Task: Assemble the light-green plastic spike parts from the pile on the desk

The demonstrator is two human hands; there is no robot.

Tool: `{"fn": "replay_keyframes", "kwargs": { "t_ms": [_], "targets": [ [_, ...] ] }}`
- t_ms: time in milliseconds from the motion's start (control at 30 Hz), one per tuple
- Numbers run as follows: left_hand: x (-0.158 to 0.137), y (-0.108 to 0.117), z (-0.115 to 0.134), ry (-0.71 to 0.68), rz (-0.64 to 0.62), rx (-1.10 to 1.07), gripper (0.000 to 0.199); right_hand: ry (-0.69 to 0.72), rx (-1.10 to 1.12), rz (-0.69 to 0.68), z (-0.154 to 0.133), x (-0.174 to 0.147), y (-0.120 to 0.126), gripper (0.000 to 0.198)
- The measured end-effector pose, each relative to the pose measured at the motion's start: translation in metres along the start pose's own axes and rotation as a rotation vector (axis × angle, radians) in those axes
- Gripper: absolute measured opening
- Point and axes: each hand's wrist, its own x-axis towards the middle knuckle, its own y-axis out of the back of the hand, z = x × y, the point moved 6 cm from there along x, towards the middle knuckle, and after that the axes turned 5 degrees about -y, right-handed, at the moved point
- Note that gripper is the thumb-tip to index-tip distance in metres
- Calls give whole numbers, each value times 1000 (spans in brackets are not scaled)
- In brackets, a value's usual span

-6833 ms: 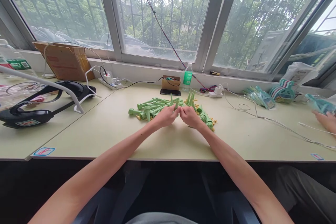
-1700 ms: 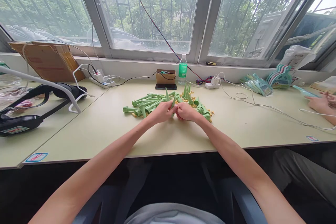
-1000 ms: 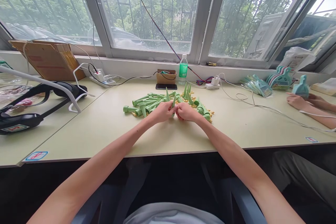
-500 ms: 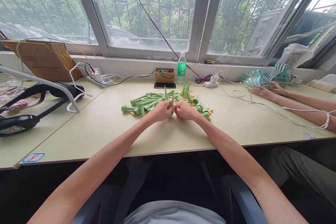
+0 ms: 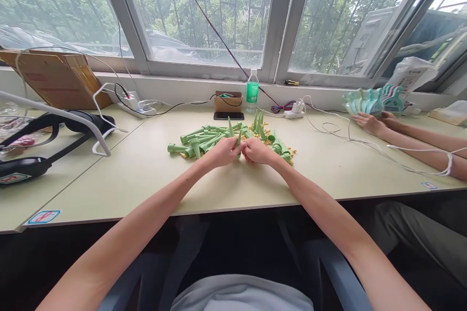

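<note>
My left hand [image 5: 226, 151] is closed round a green plastic cone-shaped piece [image 5: 239, 138], whose pointed tip stands up from the grip. Against it, my right hand [image 5: 256, 150] is closed, its fingertips meeting the left hand's; whatever it pinches is hidden. Behind and left of my hands lies a heap of green cone pieces with ribbed collars [image 5: 195, 145]. Several more green cones [image 5: 260, 129] stand upright just beyond my right hand. Small yellow pieces [image 5: 288, 156] are scattered among the green ones at the right.
A phone [image 5: 228, 116], a small cardboard box [image 5: 228, 102] and a green-labelled bottle [image 5: 252, 91] stand at the back. White cables [image 5: 330, 131] run across the right. A co-worker's hands [image 5: 368, 122] touch teal items [image 5: 365, 102]. Black headset [image 5: 32, 167] at left.
My hands stay together round the green cone piece, almost unmoved. At the right, the co-worker's hands have gathered the teal items into a more upright bunch. The view has shifted slightly.
</note>
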Motion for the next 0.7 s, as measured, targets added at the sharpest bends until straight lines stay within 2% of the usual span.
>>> {"fn": "replay_keyframes", "kwargs": {
  "t_ms": [300, 700],
  "targets": [
    [-2, 3, 6, -5, 4, -3, 47, -26, 3, -19, -5, -4, 3, 38],
    [-1, 1, 7, -15, -14, 3, 43, -5, -20, -23, -4, -4, 4, 37]
  ]
}}
